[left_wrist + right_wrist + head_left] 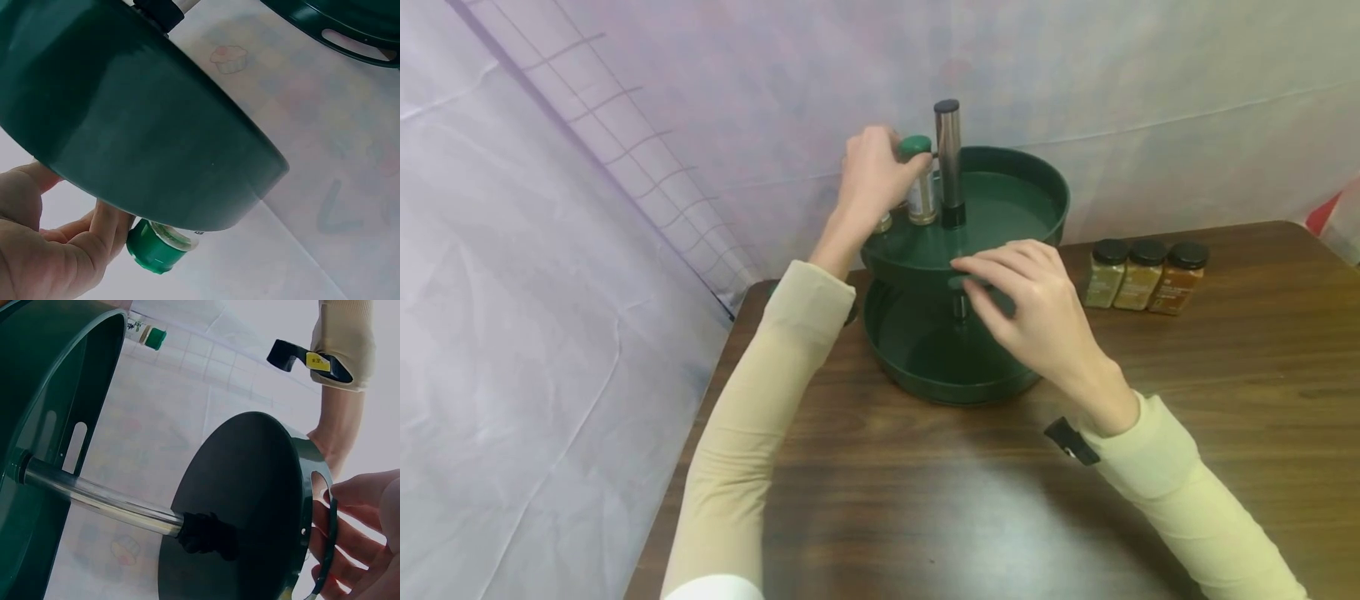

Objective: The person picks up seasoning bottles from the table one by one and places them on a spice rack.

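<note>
A two-tier round green tray stand (962, 387) has a metal post (950, 158) rising through its middle. Over the left side of the upper tier (1015, 196), my left hand (876, 171) holds a green-capped spice jar (921, 196) between thumb and fingers. In the left wrist view, the jar's green cap (153, 247) shows past the tier's rim, beside the fingertips. Partly hidden by that hand, another small jar (882, 223) stands in the tier. My right hand (1037, 300) grips the front rim of the upper tier at its slotted handle (331, 544), fingers around it.
Three black-lidded spice jars (1142, 275) stand in a row on the brown wooden table (910, 492), right of the stand. In the right wrist view a green-capped jar (150, 334) shows beyond the lower tier. A white cloth (790, 92) hangs behind the table.
</note>
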A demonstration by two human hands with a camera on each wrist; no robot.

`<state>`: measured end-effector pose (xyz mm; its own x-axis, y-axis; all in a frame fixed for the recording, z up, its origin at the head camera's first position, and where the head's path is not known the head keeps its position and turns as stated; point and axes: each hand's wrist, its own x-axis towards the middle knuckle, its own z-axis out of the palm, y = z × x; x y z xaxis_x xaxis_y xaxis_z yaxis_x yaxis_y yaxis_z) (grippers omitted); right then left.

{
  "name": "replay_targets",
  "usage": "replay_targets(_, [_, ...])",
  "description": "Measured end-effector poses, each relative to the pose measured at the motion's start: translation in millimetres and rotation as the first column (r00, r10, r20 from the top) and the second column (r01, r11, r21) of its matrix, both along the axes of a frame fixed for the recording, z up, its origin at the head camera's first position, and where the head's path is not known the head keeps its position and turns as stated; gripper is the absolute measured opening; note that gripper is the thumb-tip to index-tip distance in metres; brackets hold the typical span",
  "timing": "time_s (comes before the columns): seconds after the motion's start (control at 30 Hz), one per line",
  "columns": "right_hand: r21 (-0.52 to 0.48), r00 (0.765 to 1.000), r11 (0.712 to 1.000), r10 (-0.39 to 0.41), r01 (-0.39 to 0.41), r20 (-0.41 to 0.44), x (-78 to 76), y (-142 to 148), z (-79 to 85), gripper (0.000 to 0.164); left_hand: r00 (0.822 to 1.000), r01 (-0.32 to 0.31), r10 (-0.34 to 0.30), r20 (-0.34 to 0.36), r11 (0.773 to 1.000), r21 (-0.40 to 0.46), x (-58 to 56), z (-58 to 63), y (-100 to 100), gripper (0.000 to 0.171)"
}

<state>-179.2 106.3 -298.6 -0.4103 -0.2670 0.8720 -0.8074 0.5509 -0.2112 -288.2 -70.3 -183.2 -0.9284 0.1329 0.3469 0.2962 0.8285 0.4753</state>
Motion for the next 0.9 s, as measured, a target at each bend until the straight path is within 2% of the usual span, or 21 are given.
replay_targets(0.43, [0.005, 1.0, 1.0, 0.0, 0.0, 0.009, -1.2, 3, -0.7, 0.025, 1.0, -0.007, 0.008, -0.02, 0.999, 0.035, 4.4, 2.4, 2, 0.046])
replay_targets(0.5, [0.016, 1.0, 1.0, -0.005, 0.005, 0.013, -1.2, 4, -0.7, 0.025, 1.0, -0.013, 0.013, -0.013, 0.999, 0.036, 6.0, 3.6, 2, 0.042])
replay_targets(0.6, [0.011, 1.0, 1.0, -0.008, 0.008, 0.02, -0.9, 5, -0.5, 0.024, 1.0, -0.025, 0.025, 0.004, 0.999, 0.026, 9.2, 5.5, 2, 0.027])
replay_targets(0.73, [0.002, 1.0, 1.0, -0.012, 0.012, 0.017, -0.8, 6, -0.3, 0.023, 1.0, -0.021, 0.021, 0.017, 0.999, 0.027, 13.6, 6.6, 1, 0.049])
replay_targets(0.9, [0.0, 1.0, 1.0, -0.012, 0.012, 0.015, -0.9, 7, -0.1, 0.023, 1.0, -0.003, 0.004, -0.008, 0.998, 0.065, 19.8, 6.2, -3, 0.049])
